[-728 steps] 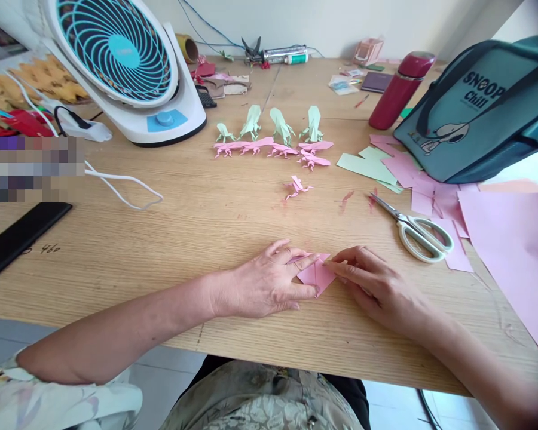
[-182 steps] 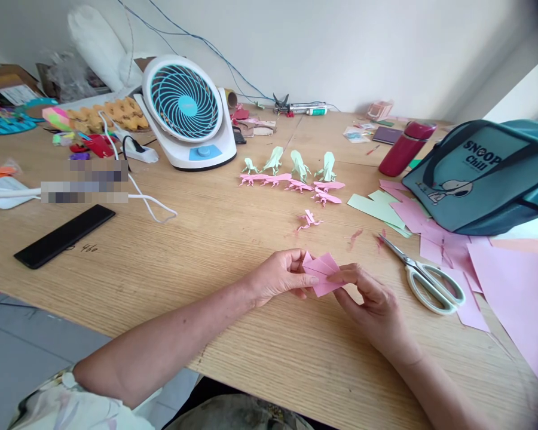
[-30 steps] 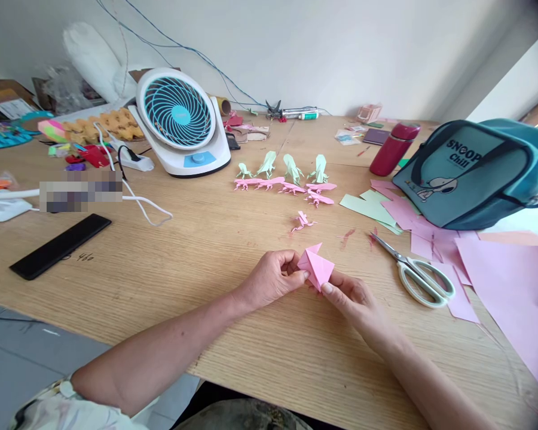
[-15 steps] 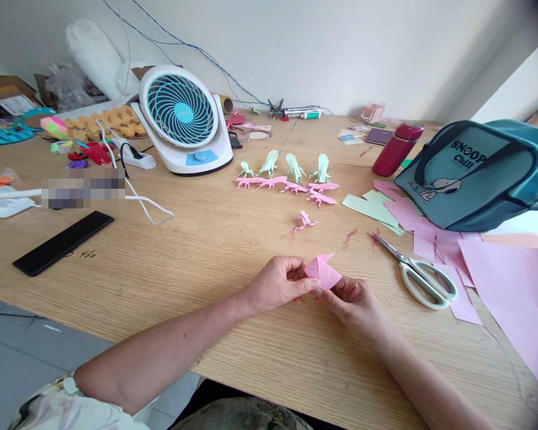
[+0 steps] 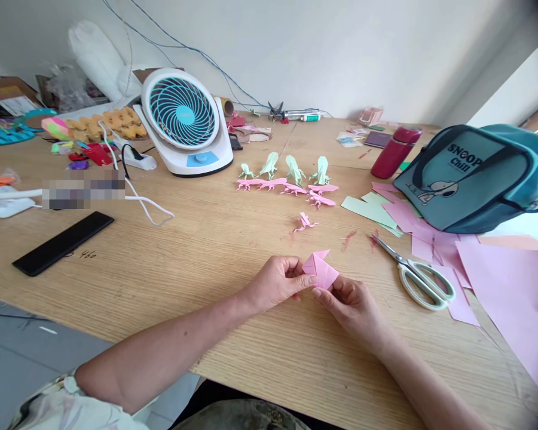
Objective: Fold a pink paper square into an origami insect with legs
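Note:
A small piece of folded pink paper [image 5: 323,270] is held above the table between both hands. My left hand [image 5: 280,280] pinches its left side, thumb on the front face. My right hand [image 5: 352,301] grips its lower right edge, with the fingers behind the paper and partly hidden. One pointed flap sticks up at the top. Just beyond the hands lies a small pink origami figure [image 5: 305,223] with thin legs. Farther back stand several pink origami insects [image 5: 269,184] and, behind them, several pale green ones [image 5: 295,169].
Scissors [image 5: 419,275] with white handles lie to the right, beside pink paper sheets [image 5: 511,292] and green strips [image 5: 370,212]. A teal bag [image 5: 466,179] and a red bottle [image 5: 395,152] stand behind. On the left are a fan [image 5: 183,119], a black bar [image 5: 65,242] and white cables [image 5: 147,203].
My right thumb has eased slightly away from the left thumb along the paper's lower edge. The paper stays in both hands. The view has shifted very slightly.

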Demonstrator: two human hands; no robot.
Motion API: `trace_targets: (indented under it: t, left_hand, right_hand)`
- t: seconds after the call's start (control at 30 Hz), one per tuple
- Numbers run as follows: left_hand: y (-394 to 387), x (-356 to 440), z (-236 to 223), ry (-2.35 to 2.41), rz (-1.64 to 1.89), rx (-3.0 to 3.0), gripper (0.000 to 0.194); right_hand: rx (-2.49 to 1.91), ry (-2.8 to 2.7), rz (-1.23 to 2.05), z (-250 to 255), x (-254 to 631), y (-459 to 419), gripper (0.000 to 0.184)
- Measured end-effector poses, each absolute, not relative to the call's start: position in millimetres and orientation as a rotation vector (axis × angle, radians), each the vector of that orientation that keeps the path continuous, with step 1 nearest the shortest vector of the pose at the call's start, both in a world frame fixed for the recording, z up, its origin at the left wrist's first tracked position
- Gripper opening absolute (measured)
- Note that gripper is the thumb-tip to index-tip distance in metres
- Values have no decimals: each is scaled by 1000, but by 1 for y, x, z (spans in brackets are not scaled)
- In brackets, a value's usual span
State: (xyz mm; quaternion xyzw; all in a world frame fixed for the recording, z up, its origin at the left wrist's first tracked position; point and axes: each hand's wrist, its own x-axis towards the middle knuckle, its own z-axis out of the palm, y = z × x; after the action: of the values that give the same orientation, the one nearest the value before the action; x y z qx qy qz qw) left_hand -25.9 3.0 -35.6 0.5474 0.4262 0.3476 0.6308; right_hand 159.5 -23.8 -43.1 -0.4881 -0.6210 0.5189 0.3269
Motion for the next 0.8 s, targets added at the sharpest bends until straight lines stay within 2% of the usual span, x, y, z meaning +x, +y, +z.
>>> trace_targets:
  t: [0.3, 0.47, 0.8]
  left_hand:
    - [5, -28, -27, 899, 783, 1128, 50]
    - [6, -31, -24, 877, 795, 1249, 53]
    - [3, -29, -30, 839, 812, 1354, 45]
  right_hand:
    - [-1216, -1712, 1362, -41, 160, -24, 38]
    - [-1257, -1662, 1372, -42, 160, -24, 43]
    - [-1198, -1608, 1460, -36, 159, -23, 41]
